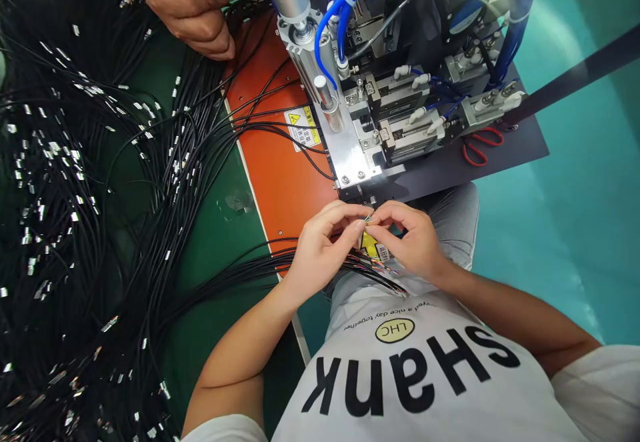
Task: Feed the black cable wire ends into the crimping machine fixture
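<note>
At the front edge of the machine, my left hand [327,245] and my right hand [413,239] meet fingertip to fingertip. Both are closed in a pinch on the thin coloured wires [369,218] of a cable end. Below them, a bundle of black cables [240,272] runs in from the left, under my left wrist. Its stripped ends [383,265] show red, blue and orange strands near my lap. Just beyond my fingers is the metal clamping front [360,192] of the machine. My fingertips partly hide the wires.
Pneumatic cylinders [405,129] and blue hoses [345,9] rise ahead. Red-handled scissors [483,145] lie on the dark plate at right. Many black cables with shiny connectors [75,215] cover the green table [225,209]. Another person's hand [187,5] is at upper left, over the orange plate [270,189].
</note>
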`<state>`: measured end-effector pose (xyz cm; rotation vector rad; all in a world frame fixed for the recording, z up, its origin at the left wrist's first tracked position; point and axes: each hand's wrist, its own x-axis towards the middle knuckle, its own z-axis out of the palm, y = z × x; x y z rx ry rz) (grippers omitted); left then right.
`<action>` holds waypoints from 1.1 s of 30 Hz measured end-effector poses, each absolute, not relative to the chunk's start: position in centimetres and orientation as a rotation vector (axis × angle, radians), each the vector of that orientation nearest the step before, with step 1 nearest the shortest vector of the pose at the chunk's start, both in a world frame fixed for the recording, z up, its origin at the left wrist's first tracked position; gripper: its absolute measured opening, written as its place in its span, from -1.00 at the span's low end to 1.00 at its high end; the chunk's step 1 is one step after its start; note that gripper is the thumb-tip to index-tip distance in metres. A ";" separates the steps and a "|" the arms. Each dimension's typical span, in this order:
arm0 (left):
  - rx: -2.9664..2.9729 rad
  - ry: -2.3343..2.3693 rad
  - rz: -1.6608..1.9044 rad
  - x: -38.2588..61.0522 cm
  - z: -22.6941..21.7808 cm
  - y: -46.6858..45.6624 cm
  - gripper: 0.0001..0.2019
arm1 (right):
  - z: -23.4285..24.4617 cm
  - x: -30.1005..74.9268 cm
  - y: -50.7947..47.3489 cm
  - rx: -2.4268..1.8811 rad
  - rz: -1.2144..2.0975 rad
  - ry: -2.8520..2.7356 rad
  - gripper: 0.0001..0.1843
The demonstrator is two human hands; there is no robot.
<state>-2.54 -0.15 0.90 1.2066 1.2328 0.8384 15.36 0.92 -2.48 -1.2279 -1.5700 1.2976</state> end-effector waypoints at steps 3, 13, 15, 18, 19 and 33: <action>1.029 1.175 0.812 -2.3 1.6 0.7 -0.79 | -2.3 15.5 1.0 -1.207 1.270 -1.603 -0.93; 0.801 1.231 1.035 -1.1 0.1 -0.5 -0.80 | -1.9 15.1 0.8 -1.233 1.310 -1.597 -0.88; 0.786 1.218 1.024 -1.1 -0.1 -0.7 -0.81 | -2.1 15.1 0.8 -1.245 1.301 -1.595 -0.89; 0.852 1.230 0.926 -1.5 0.0 -0.7 -0.80 | -2.2 15.3 0.8 -1.260 1.256 -1.614 -0.89; 0.876 1.244 0.910 -1.6 0.1 -0.7 -0.80 | -2.1 15.3 0.8 -1.264 1.238 -1.621 -0.89; 0.617 1.142 0.923 -2.2 -0.6 -0.3 -0.82 | -2.0 15.1 0.7 -1.231 1.288 -1.646 -0.88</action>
